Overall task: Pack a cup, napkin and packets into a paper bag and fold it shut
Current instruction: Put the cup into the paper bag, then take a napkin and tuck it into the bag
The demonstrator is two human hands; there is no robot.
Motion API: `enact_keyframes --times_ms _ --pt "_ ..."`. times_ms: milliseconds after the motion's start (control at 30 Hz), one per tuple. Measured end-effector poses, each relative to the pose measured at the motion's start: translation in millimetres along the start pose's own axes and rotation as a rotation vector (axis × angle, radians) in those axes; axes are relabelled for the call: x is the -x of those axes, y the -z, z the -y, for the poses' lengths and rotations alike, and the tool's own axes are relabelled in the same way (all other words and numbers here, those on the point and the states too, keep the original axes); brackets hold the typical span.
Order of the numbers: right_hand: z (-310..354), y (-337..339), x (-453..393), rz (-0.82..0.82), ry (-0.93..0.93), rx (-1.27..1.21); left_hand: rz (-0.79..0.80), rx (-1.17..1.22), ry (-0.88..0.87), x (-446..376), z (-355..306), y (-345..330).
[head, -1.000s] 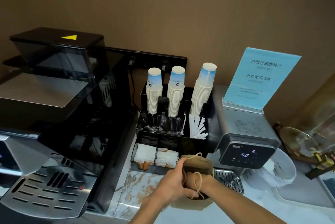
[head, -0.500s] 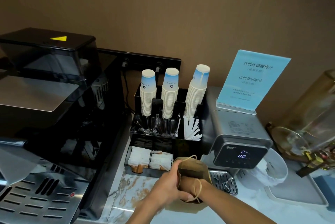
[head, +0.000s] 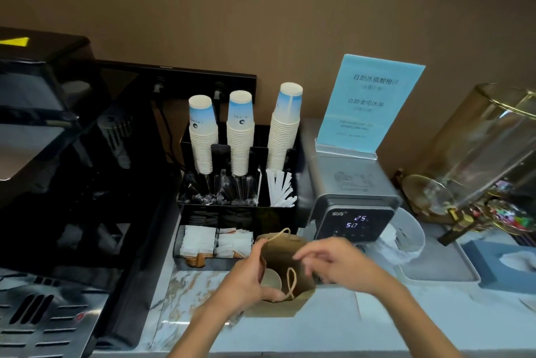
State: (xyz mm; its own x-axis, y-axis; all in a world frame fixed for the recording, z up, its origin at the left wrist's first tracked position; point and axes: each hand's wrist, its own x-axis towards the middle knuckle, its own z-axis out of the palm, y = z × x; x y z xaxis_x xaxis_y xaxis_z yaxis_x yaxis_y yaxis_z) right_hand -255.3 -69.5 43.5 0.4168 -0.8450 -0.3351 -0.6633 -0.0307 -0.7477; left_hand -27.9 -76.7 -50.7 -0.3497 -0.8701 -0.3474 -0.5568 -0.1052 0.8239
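A brown paper bag (head: 301,276) with twine handles stands open on the marble counter (head: 377,323). A white cup (head: 271,279) shows inside its mouth. My left hand (head: 246,282) grips the bag's left rim and near handle. My right hand (head: 330,263) hovers just right of the bag's top, fingers spread, holding nothing. White packets (head: 200,241) and more packets (head: 233,244) lie in the black organiser's front tray behind the bag. Stacks of paper cups (head: 240,131) stand upside down at the organiser's back.
A black coffee machine (head: 58,183) fills the left. A grey water dispenser (head: 353,192) with a blue sign (head: 368,102) sits right of the organiser. A grey tray (head: 441,267), a tissue box (head: 507,264) and a glass drink dispenser (head: 487,143) stand further right.
My right hand has come out of the bag and now hovers open beside its top. The cup has become visible inside. The left hand still holds the bag's rim.
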Motion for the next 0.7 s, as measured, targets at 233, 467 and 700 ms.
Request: enact_keyframes --times_ms 233,467,700 --pt "-168.3 19.8 35.4 -0.309 -0.61 -0.134 -0.013 -0.001 0.017 -1.1 -4.0 1.8" --pt "-280.0 -29.6 5.5 -0.456 -1.212 0.041 0.014 -0.083 0.067 0.5 -2.6 3.4" --pt "-281.1 -51.2 -4.6 -0.523 -1.273 -0.054 0.003 -0.116 0.074 1.6 2.2 0.7"
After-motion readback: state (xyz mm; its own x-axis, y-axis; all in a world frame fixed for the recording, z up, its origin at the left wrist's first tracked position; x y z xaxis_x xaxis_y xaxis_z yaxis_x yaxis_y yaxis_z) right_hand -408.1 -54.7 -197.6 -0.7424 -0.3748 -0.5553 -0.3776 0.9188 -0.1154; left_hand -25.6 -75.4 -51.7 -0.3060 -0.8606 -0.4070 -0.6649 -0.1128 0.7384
